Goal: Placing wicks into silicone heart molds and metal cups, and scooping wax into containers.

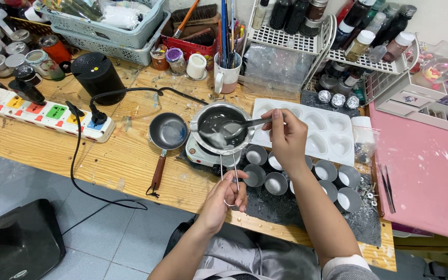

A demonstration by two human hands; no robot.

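A steel melting pot (222,127) sits on a small white hot plate (203,154) on the wooden table. My right hand (286,137) grips the handle of a metal spoon (234,128) whose bowl is down in the pot's grey liquid. My left hand (223,198) holds the pot's thin wire handle (229,171) at the table's front edge. Several small round metal tins (333,181) stand on a dark mat to the right of the pot, partly hidden by my right forearm.
A small saucepan with a wooden handle (166,135) lies left of the hot plate. A white heart-cavity mould (327,132) sits behind the tins. A power strip (47,113), black cable (76,166), mug of brushes (227,75), bottle racks (369,41) and baskets (105,26) crowd the back.
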